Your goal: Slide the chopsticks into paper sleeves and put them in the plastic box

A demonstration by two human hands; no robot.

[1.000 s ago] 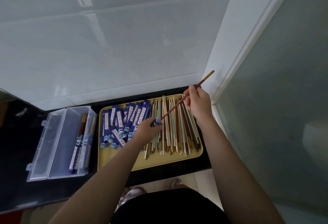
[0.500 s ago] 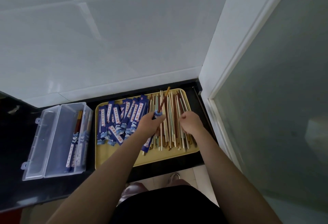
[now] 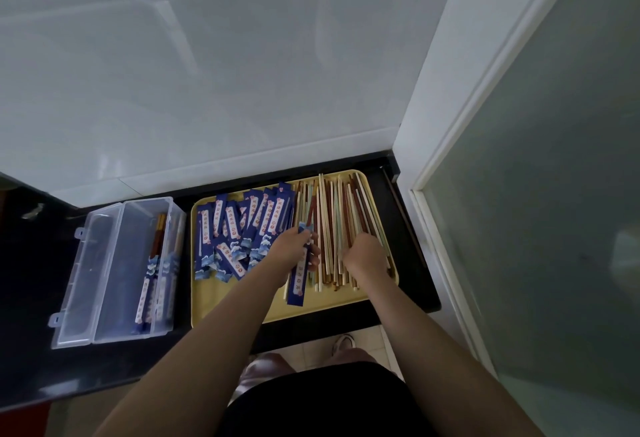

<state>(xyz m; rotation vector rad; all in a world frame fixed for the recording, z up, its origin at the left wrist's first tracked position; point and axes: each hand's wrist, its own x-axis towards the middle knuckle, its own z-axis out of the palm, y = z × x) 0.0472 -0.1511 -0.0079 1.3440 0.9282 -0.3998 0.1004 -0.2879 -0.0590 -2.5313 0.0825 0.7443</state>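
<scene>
My left hand (image 3: 294,246) gripped a blue paper sleeve (image 3: 298,277), long axis running from me toward the wall, over the yellow tray (image 3: 221,301). My right hand (image 3: 365,256) curled onto loose chopsticks (image 3: 341,208) alongside. The plastic box (image 3: 114,263) lay leftward.

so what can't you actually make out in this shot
- Head view: the right hand lies knuckles up on the loose chopsticks; its fingers are hidden, so its grip cannot be told.
- The left hand holds a blue paper sleeve; the sleeve hides how far the chopstick inside reaches.
- The print on the spare sleeves is too small to read.
- The sleeved pairs in the plastic box overlap, so no count.
</scene>
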